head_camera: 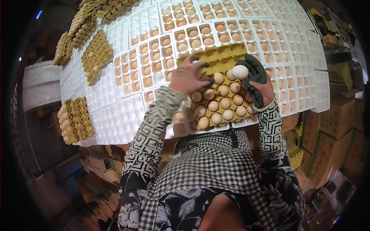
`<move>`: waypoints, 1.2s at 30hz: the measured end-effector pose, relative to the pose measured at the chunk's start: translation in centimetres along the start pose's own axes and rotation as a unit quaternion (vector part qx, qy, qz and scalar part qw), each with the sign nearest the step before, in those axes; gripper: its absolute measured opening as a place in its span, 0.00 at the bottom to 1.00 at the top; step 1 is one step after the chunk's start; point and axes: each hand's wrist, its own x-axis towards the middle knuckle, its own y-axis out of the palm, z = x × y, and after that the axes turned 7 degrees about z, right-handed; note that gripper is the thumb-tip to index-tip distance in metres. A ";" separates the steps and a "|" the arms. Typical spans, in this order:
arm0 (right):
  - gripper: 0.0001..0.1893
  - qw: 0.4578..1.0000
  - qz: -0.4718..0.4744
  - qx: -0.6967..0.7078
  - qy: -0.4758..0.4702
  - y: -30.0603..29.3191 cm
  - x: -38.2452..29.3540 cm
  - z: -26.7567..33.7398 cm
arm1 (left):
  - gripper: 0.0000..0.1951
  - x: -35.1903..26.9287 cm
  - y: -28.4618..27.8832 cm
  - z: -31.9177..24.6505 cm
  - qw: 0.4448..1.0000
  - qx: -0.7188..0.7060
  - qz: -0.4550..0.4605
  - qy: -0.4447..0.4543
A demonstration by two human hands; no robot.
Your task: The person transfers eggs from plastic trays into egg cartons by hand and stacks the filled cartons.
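My right hand [258, 80], in a dark glove with part of the palm showing, holds a white egg [240, 72] at its fingertips above a yellow molded egg tray [222, 56]. Brown eggs [225, 103] fill the nearer rows of that tray; its far rows show bare cups. Over the tray's left side is my left hand [190, 74], dark at the fingertips, its fingers curved and apart. A small white surface shows between its fingers; whether this is a held egg is unclear. The yellow tray rests on white compartment trays [164, 127].
White trays of brown eggs [156, 56] cover much of the table. Unfilled white trays [121, 115] lie at left. Egg-filled yellow trays [75, 121] are stacked at the left edge, near a diamond-turned tray [96, 56] holding a few eggs. Cardboard boxes [329, 144] stand at right.
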 end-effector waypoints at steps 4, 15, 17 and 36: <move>0.36 1.000 0.005 0.002 -0.011 0.9 0.0 0.1 | 0.27 1.4 2.5 -2.0 0.965 0.233 0.092 -0.083; 0.28 0.524 -0.083 -0.803 0.270 -2.3 3.4 0.4 | 0.20 2.1 3.7 -2.5 0.960 0.260 0.085 -0.064; 0.30 0.475 -0.007 -0.816 0.328 -3.2 4.3 -1.4 | 0.20 2.2 3.6 -2.6 0.955 0.263 0.113 -0.075; 0.22 0.377 0.109 -0.878 0.273 2.7 6.3 -0.3 | 0.22 -6.3 -0.4 1.1 0.510 -0.846 -0.088 -0.124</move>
